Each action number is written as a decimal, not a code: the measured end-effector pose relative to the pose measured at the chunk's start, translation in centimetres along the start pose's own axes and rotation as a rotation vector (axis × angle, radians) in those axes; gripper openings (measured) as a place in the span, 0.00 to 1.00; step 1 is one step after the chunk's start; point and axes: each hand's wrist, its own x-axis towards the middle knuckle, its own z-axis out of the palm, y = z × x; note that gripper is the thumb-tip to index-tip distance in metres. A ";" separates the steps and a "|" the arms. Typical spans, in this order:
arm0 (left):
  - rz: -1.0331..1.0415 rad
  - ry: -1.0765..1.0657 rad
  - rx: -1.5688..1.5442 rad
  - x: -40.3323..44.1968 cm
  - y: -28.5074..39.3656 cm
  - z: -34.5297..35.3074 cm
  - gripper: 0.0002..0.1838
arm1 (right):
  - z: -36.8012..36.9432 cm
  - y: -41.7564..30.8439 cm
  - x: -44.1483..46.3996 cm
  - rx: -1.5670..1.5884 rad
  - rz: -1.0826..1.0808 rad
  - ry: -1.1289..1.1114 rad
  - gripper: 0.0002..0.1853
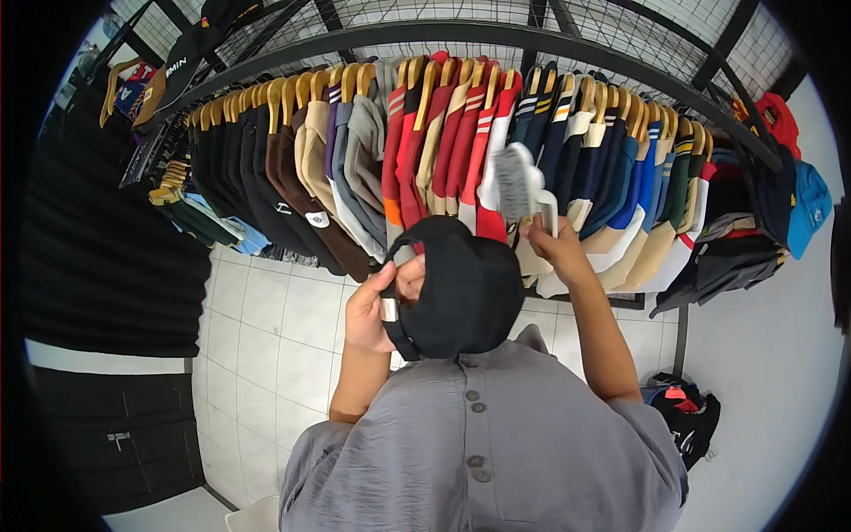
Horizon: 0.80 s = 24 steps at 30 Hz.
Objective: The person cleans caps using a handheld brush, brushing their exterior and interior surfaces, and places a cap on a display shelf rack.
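A black baseball cap [470, 288] is held up in front of my chest, its rear opening and strap turned to the left. My left hand [370, 310] grips the cap at that strap, with some fingers inside the opening. A metal-looking buckle [389, 309] shows beside my thumb. To the right of the cap, my right hand [557, 246] is closed around the handle of a white brush [530, 182]. The brush is raised, its grey bristles facing left toward the cap, and it is apart from the cap.
A long rack of jackets [448, 133] on wooden hangers spans the area ahead, under a black metal frame [417, 34]. Caps hang at both ends, including a blue cap [808, 208]. Black curtain [106, 239] hangs at left; a dark bag-like pile [691, 421] lies at right.
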 end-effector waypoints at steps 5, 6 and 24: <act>-0.248 -0.019 0.326 -0.9 -0.2 -0.1 0.35 | 1.6 0.6 0.0 -0.401 -0.078 -0.276 0.08; -0.245 -0.022 0.326 -1.0 -0.2 -0.1 0.35 | 1.3 0.9 0.0 -0.405 -0.079 -0.276 0.08; -0.075 0.299 0.330 0.1 -0.2 0.2 0.32 | -0.3 -0.4 -5.5 -0.287 -0.117 0.361 0.13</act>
